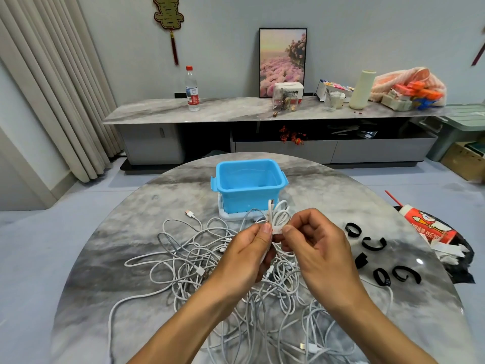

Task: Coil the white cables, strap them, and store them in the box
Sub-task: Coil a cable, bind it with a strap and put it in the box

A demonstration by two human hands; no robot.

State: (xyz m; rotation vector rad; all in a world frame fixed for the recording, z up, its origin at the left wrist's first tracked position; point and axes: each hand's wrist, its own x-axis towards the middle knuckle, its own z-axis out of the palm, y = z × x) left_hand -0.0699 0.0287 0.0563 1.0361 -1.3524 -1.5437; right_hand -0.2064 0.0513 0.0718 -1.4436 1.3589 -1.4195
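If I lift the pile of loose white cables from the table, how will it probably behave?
The pile of white cables looks thin and floppy, so it would probably sag and trail. Its loops cross many times, so several cables may come up tangled together. The small coil pinched by the left hand and right hand seems to keep shape only while held.

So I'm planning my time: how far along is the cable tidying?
Barely started. The blue box looks empty. In hand: the left hand and right hand pinch one small coiled cable at a white tag. Left: the tangled pile of white cables and five unused black straps lie on the table.
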